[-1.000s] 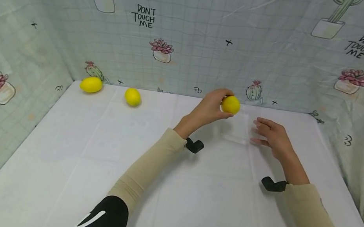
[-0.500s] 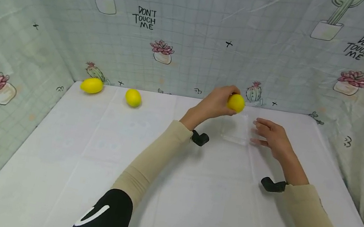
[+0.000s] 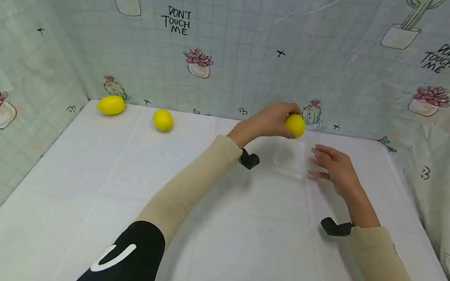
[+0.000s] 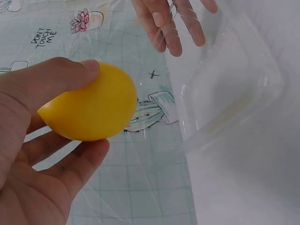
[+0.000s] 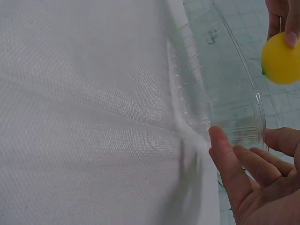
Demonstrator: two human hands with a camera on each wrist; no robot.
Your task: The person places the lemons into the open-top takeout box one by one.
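- Left hand (image 3: 270,118): fingers and thumb curled round a yellow lemon (image 3: 295,125), gripping it. The left wrist view shows the thumb (image 4: 56,79) over the top of the fruit and the fingers beneath it.
- Held lemon: carried above the table, over the far end of a clear plastic container (image 3: 290,158) and close to the back curtain (image 3: 237,64). It is not touching the container in any view.
- Right hand (image 3: 333,167): fingers straight and relaxed, resting against the right side of the clear container. The right wrist view shows the thumb (image 5: 225,159) touching the container's rim, with the other fingers alongside. It grips nothing.
- Clear plastic container: stands on the white table (image 3: 111,191) between the two hands, at mid-right and near the back edge. In the left wrist view it looks empty, a shallow tray with rounded corners.
- Two more lemons lie on the table at the far left by the curtain: one (image 3: 111,105) in the corner, the other (image 3: 163,120) just to its right. Both are well apart from the hands.
- Both forearms wear beige sleeves (image 3: 186,188), each with a black wrist mount (image 3: 249,159).
- Surround: a cactus-printed curtain encloses the table on three sides.
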